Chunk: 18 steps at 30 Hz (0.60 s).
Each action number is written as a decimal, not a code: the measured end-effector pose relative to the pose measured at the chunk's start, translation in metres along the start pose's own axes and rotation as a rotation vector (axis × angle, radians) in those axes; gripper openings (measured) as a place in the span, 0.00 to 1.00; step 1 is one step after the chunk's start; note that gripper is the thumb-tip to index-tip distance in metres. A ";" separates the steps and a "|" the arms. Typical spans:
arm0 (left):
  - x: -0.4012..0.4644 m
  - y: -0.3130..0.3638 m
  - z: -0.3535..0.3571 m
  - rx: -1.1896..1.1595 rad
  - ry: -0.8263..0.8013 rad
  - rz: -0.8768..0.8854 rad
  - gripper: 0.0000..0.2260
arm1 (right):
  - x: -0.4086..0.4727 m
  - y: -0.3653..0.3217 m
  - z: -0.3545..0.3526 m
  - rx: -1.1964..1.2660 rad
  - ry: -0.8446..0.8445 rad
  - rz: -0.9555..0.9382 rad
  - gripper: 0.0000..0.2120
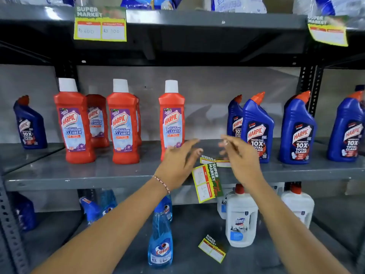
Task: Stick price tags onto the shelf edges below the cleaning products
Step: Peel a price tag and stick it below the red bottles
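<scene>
Fingers [194, 143] on the left hand [177, 161] are spread loose and flat with nothing in them, hovering over the grey middle shelf [88, 173] right by the nearest red bathroom cleaner bottle [172, 119]. The right hand [240, 157] is motion-blurred; its fingertips look half curled, and honestly I can't tell if they're pinching anything.

Between the two hands there's a price tag [207, 183] hanging down over the shelf edge, turned sideways and a bit crooked, yellow border with red and white boxes. A second tag [215, 161] lies flat on the shelf just behind it, partly under the right hand. A third one [212, 249] sits loose on the lower shelf between the blue spray bottle [160, 240] and the white jug [241, 218].

Handling-wise I'd guess these tags are thin glossy paper: basically weightless, floppy, easy to crease or tear. Best bet is probably pinching a corner or the long edge with two fingertips, then smoothing it flat against the metal lip.

Everything else is hard stuff: painted steel shelving with perforated uprights, smooth moulded plastic bottles, angled-neck blue toilet cleaners [258, 129] on the right. Two tags [100, 26] already hang from the top shelf edge.
</scene>
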<state>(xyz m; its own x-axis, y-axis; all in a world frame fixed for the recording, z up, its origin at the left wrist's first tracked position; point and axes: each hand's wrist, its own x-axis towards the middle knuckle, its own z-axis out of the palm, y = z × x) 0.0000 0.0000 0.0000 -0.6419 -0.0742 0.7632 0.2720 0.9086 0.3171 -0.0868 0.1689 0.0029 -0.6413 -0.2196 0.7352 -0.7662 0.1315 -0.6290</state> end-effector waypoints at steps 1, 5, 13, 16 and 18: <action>0.000 0.000 0.007 -0.106 -0.020 -0.060 0.17 | -0.004 0.005 -0.002 0.027 -0.051 0.040 0.13; 0.005 0.003 0.025 -0.255 -0.163 -0.192 0.08 | -0.025 0.023 -0.001 -0.159 -0.300 -0.022 0.08; -0.007 0.007 0.016 -0.546 -0.066 -0.352 0.03 | -0.041 0.033 -0.004 -0.056 -0.328 0.019 0.07; -0.032 0.008 0.000 -0.755 0.153 -0.500 0.03 | -0.057 0.027 -0.002 0.043 -0.291 0.038 0.11; -0.058 0.003 -0.008 -0.800 0.238 -0.598 0.02 | -0.069 0.018 0.009 0.178 -0.247 0.077 0.14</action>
<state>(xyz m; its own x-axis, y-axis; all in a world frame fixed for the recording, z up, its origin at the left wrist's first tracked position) 0.0440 0.0037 -0.0390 -0.6940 -0.5838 0.4213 0.4084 0.1627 0.8982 -0.0564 0.1772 -0.0614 -0.6507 -0.4466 0.6141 -0.6826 -0.0102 -0.7307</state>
